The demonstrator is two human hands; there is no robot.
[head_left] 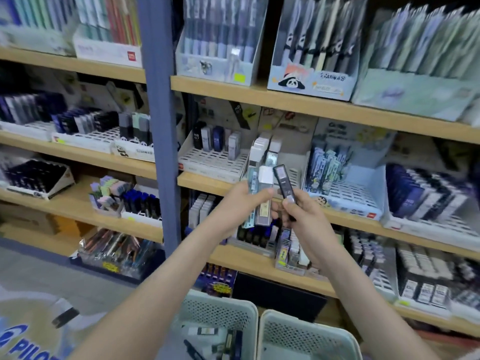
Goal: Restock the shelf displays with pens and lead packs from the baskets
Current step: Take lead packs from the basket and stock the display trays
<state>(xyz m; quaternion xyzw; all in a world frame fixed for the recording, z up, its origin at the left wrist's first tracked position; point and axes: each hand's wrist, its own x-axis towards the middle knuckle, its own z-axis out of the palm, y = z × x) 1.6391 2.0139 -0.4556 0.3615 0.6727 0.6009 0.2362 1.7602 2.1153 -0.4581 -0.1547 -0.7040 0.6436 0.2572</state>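
Observation:
My left hand (245,201) grips a bunch of pale lead packs (262,183), held upright in front of the middle shelf. Beside it, my right hand (302,216) pinches a single dark lead pack (285,184) by its lower end, tilted up to the left and touching the bunch. Behind them a white slotted display tray (213,161) holds a few upright lead packs (215,140) at its back. Two pale mesh baskets stand at the bottom: the left basket (215,310) holds several dark packs and pens, the right basket (306,331) shows only its wall.
Wooden shelves (285,100) carry many pen boxes and lead displays on every level. A blue-grey upright post (161,126) splits the shelving. A half-filled tray (345,193) stands right of my hands. A printed bag or sheet (28,333) lies on the floor at left.

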